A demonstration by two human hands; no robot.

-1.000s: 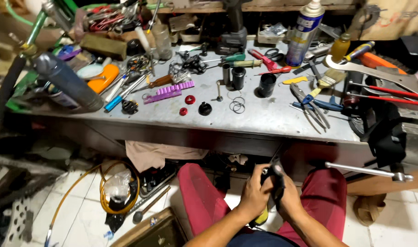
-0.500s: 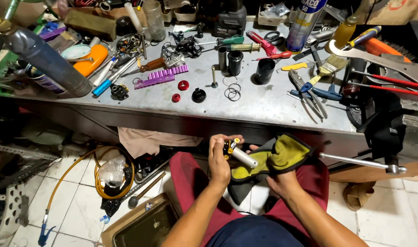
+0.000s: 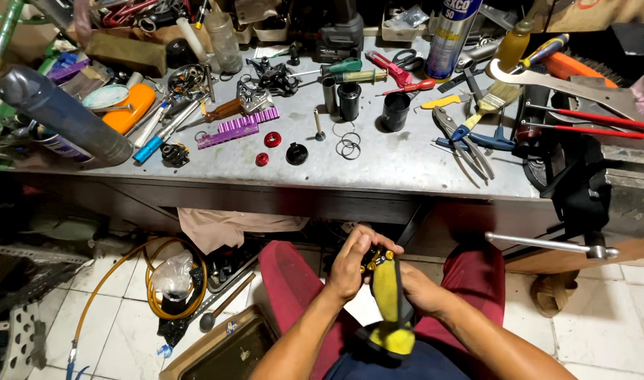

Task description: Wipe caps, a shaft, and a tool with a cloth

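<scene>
Both hands, left (image 3: 351, 264) and right (image 3: 417, 288), grip a gold part (image 3: 373, 261) wrapped in yellow cloth (image 3: 389, 302).

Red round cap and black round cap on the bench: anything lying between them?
In the head view, one smaller red cap lies between the red round cap and the black round cap, slightly nearer the bench edge.

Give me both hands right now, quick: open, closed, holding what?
Left hand: closed around the gold-coloured end of a small metal part.
Right hand: closed, holding a yellow cloth wrapped around the same part.
</scene>
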